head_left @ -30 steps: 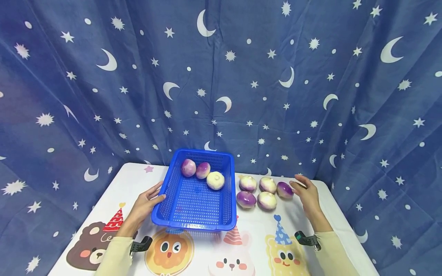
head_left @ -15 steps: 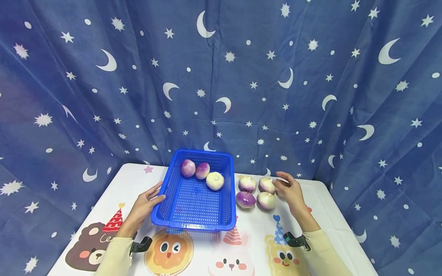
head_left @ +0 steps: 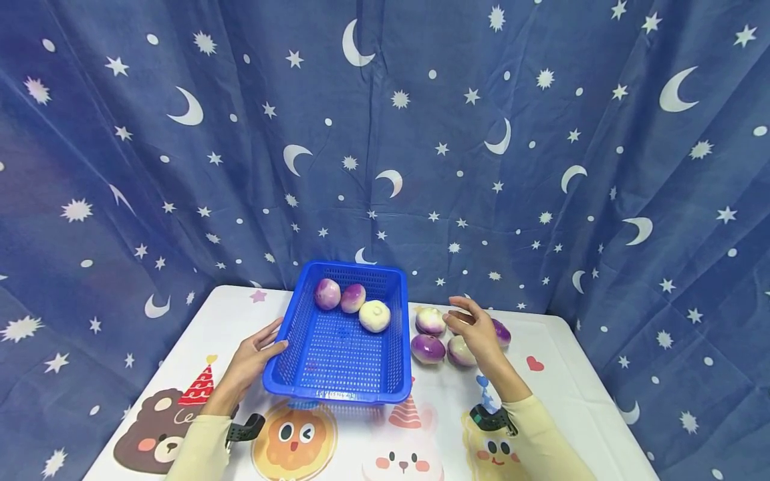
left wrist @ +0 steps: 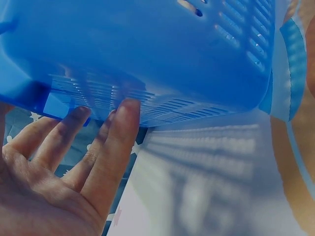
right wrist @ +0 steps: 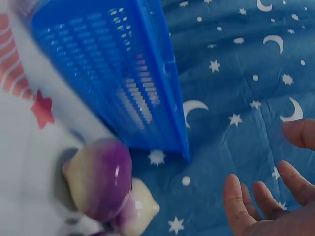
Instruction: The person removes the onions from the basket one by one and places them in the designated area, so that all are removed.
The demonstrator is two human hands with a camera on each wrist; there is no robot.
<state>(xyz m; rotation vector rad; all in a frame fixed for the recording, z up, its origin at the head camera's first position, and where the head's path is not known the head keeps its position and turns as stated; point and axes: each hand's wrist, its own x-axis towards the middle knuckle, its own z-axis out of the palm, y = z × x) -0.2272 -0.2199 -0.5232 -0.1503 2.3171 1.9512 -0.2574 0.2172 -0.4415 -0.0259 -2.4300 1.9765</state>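
My left hand [head_left: 252, 357] touches the left side of the blue plastic basket [head_left: 337, 394], its fingers nearly straight against the perforated wall in the left wrist view. Inside the basket lie three purple-and-white turnips: one turnip [head_left: 327, 294] at the back left, another turnip [head_left: 353, 298] beside it and a paler turnip [head_left: 375, 316]. My right hand [head_left: 478, 334] hangs over the turnips on the table, fingers loosely bent and holding nothing. Around it show a pale turnip [head_left: 430, 321], a purple turnip [head_left: 428, 349], a partly covered turnip [head_left: 460, 351] and another turnip [head_left: 502, 332].
A white tablecloth [head_left: 559, 401] with cartoon animals covers the table. Behind it hangs a blue curtain [head_left: 385, 133] with moons and stars. The basket's right wall stands close beside the loose turnips.
My right hand has moved left across the turnips, first covering the rightmost one, then uncovering it and now hiding the back middle one. My left hand and the basket stay in place.
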